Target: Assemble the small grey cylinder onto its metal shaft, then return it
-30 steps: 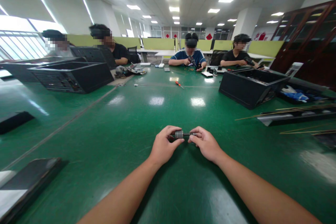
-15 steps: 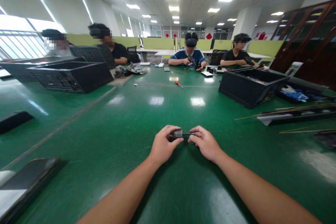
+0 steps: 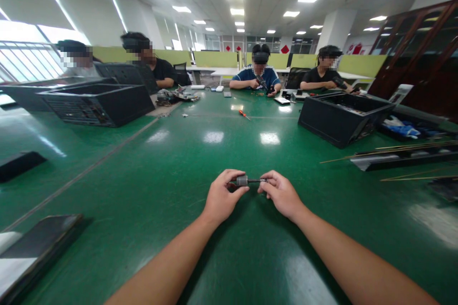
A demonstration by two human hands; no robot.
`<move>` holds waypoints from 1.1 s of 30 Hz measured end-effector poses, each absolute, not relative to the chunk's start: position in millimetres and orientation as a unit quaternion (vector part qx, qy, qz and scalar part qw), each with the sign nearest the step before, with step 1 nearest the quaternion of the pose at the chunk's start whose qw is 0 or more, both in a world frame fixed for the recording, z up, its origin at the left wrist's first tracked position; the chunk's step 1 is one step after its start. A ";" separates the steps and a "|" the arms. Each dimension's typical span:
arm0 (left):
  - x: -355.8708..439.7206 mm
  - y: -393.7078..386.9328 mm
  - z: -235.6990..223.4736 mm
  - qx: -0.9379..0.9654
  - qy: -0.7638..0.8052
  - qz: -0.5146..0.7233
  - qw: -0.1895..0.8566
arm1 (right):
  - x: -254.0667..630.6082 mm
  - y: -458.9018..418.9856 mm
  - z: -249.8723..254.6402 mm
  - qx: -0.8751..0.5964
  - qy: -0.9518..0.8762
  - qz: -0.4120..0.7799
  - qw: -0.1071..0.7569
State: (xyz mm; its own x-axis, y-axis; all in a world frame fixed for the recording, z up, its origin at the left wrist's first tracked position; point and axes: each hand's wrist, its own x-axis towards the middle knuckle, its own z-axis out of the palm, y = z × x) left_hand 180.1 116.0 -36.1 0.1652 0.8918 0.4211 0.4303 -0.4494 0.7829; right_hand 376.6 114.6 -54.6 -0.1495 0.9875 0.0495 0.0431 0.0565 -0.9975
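A small grey metal cylinder (image 3: 242, 180) lies level between my hands, just above the green table. My left hand (image 3: 222, 196) grips its left part, thumb below and fingers above. Out of the cylinder's right end runs a thin dark rod (image 3: 254, 180). The rod's far end is pinched between the thumb and fingers of my right hand (image 3: 281, 194). My fingers hide both ends, and the exact kind of tool or part is too small to make out.
On the green table (image 3: 200, 162) lies an orange-handled screwdriver (image 3: 243, 113). Black computer cases stand at left (image 3: 118, 107) and right (image 3: 336, 121). Thin brass-coloured rods and a dark channel (image 3: 404, 156) lie at right, a dark panel (image 3: 46, 236) at left. Several people sit opposite.
My right hand has shifted slightly to the right, so a longer stretch of the dark rod shows between my hands. My left hand keeps its grip on the cylinder.
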 end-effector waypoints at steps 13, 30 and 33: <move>180.7 116.1 -36.1 0.708 0.457 0.466 0.269 | 376.7 115.6 -53.4 -0.470 -0.544 0.493 0.490; 178.1 122.4 -31.4 0.637 0.535 0.494 0.252 | 382.3 118.9 -50.1 -0.385 -0.378 0.563 0.626; 177.9 130.4 -35.3 0.551 0.513 0.563 0.342 | 380.2 120.2 -49.9 -0.385 -0.364 0.562 0.635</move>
